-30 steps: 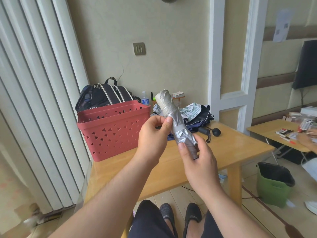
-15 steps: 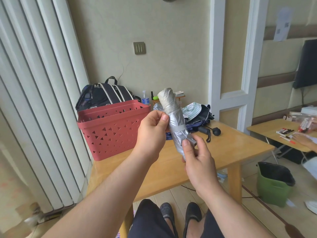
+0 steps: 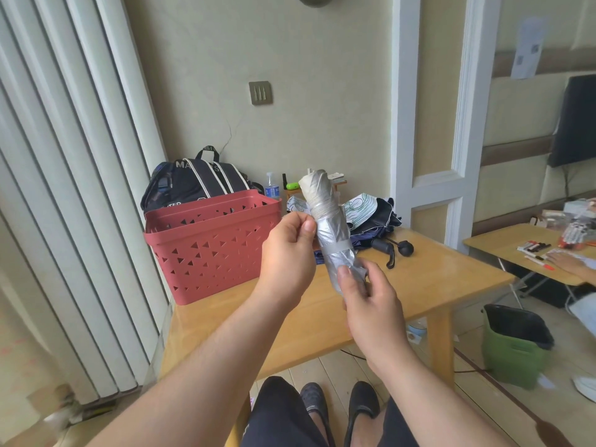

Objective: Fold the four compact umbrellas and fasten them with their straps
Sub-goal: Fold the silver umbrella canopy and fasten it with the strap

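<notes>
A rolled silver umbrella (image 3: 332,227) stands nearly upright in the air above the wooden table (image 3: 429,285), a grey strap wrapped round its middle. My right hand (image 3: 367,301) grips its lower end, handle hidden in the palm. My left hand (image 3: 288,253) is beside the roll at strap height, thumb and forefinger pinched together at its left edge; what they pinch is too small to see. Behind it lies a heap of unfolded umbrellas (image 3: 371,214), white-green and dark blue, with black handles (image 3: 392,248) on the table.
A red perforated basket (image 3: 213,246) stands on the table's left, a dark backpack (image 3: 193,182) behind it. A green bin (image 3: 512,346) sits on the floor at right. Another person's hand (image 3: 567,264) rests on a second table with markers. My feet show below.
The umbrella has turned more upright and shifted slightly right. My left hand's fingers slid off the roll's middle to its left edge; my right hand moved lower on the roll.
</notes>
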Available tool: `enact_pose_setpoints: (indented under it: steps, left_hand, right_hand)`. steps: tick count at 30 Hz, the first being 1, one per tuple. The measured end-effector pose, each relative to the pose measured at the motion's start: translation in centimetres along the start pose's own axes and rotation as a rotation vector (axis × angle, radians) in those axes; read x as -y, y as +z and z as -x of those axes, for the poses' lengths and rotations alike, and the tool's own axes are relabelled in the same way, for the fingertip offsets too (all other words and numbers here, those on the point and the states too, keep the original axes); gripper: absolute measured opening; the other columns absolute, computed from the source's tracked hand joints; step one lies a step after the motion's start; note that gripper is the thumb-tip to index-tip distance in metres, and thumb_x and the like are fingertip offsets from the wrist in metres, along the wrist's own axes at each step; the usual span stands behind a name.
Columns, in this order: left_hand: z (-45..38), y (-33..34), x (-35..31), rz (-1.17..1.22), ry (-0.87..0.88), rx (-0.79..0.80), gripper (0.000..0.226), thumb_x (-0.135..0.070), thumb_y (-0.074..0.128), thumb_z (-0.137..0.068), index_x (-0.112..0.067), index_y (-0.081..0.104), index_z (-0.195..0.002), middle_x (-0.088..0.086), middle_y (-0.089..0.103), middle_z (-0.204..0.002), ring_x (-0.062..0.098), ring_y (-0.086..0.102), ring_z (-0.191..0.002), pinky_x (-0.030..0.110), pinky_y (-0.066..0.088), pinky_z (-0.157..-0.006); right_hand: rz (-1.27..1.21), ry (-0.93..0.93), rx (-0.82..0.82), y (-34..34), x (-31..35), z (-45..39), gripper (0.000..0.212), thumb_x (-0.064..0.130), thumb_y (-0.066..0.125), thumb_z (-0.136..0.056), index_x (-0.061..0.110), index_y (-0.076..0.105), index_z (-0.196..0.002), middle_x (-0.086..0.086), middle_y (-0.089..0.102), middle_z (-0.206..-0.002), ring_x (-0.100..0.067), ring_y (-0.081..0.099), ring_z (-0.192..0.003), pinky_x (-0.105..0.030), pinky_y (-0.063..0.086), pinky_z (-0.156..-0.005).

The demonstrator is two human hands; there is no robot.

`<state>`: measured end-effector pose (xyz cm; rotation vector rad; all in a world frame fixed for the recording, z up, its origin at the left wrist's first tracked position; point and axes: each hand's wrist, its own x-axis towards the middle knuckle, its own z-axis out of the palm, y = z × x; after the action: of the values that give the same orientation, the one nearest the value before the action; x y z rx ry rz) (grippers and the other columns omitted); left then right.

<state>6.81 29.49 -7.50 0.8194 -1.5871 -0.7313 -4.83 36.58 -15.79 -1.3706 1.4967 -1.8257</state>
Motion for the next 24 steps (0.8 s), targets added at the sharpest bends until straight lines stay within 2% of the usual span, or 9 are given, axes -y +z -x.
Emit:
enact_pose_setpoints:
  steps: [4,6,8,11,15,19,21,24]
  left_hand:
    - [0.7,0.5,-0.1,0.062,-0.026,0.006,0.024,-0.039,0.054,-0.106,-0.024,0.067,-0.093,-0.010,0.073,-0.084,0.010,0.066,-0.077,0.036,0.054,-0.077]
    - [1.1,0.6,-0.3,0.078,-0.020,0.011,0.024,-0.045,0.060,-0.103,-0.023,0.065,-0.093,-0.012,0.071,-0.081,0.009,0.062,-0.072,0.031,0.051,-0.071]
    - [1.1,0.7,-0.3,0.076,0.004,-0.004,0.021,-0.037,0.065,-0.101,-0.021,0.064,-0.088,-0.011,0.067,-0.074,0.007,0.056,-0.065,0.028,0.047,-0.066]
    - [0.9,0.5,-0.1,0.024,0.010,-0.015,0.021,-0.029,0.062,-0.103,-0.021,0.061,-0.084,-0.009,0.065,-0.072,0.008,0.052,-0.063,0.030,0.044,-0.064]
    - [1.1,0.6,0.2,-0.013,-0.008,-0.053,0.021,-0.030,0.058,-0.104,-0.022,0.060,-0.084,-0.003,0.068,-0.074,0.010,0.053,-0.066,0.036,0.048,-0.068]
    - [0.8,0.5,0.4,0.127,-0.052,-0.020,0.013,-0.029,0.063,-0.101,-0.027,0.055,-0.091,0.003,0.071,-0.079,0.015,0.055,-0.067,0.039,0.048,-0.070]
    - [0.8,0.3,0.3,0.124,-0.028,-0.020,0.014,-0.027,0.063,-0.102,-0.030,0.052,-0.095,-0.002,0.071,-0.084,0.012,0.054,-0.064,0.037,0.045,-0.069]
    - [0.8,0.1,0.2,0.064,0.018,-0.054,0.012,-0.029,0.063,-0.103,-0.031,0.059,-0.092,-0.008,0.071,-0.090,0.003,0.057,-0.066,0.035,0.047,-0.068]
  right_hand:
    - [0.045,-0.016,-0.065,0.0,0.1,-0.2,0.025,0.060,0.062,-0.094,0.041,0.063,-0.111,0.010,0.064,-0.064,-0.015,0.055,-0.053,-0.032,0.044,-0.054]
    - [0.063,-0.016,-0.078,-0.1,0.1,-0.2,0.022,0.055,0.064,-0.095,0.039,0.063,-0.109,0.011,0.062,-0.061,-0.017,0.053,-0.054,-0.032,0.042,-0.055]
    - [0.083,-0.017,-0.078,-0.1,0.2,-0.2,0.019,0.052,0.065,-0.095,0.038,0.063,-0.107,0.011,0.062,-0.061,-0.016,0.053,-0.054,-0.031,0.042,-0.055]
    - [0.101,-0.021,-0.083,-0.3,0.5,0.0,0.015,0.048,0.067,-0.093,0.036,0.063,-0.101,0.011,0.064,-0.063,-0.011,0.052,-0.052,-0.031,0.041,-0.053]
    - [0.175,-0.033,-0.098,-0.2,0.9,0.0,0.016,0.048,0.068,-0.091,0.035,0.060,-0.096,0.014,0.067,-0.070,-0.010,0.058,-0.058,-0.033,0.045,-0.054]
    - [0.245,-0.064,-0.113,-0.3,0.8,0.4,0.020,0.055,0.065,-0.092,0.041,0.055,-0.103,0.022,0.068,-0.078,-0.006,0.062,-0.064,-0.031,0.044,-0.056]
    - [0.255,-0.101,-0.123,-0.3,0.7,0.6,0.028,0.058,0.065,-0.092,0.043,0.053,-0.111,0.021,0.068,-0.081,-0.006,0.064,-0.071,-0.031,0.048,-0.059]
    - [0.220,-0.129,-0.118,-0.1,0.5,0.8,0.033,0.052,0.069,-0.091,0.043,0.051,-0.117,0.019,0.068,-0.089,-0.006,0.064,-0.076,-0.033,0.050,-0.063]
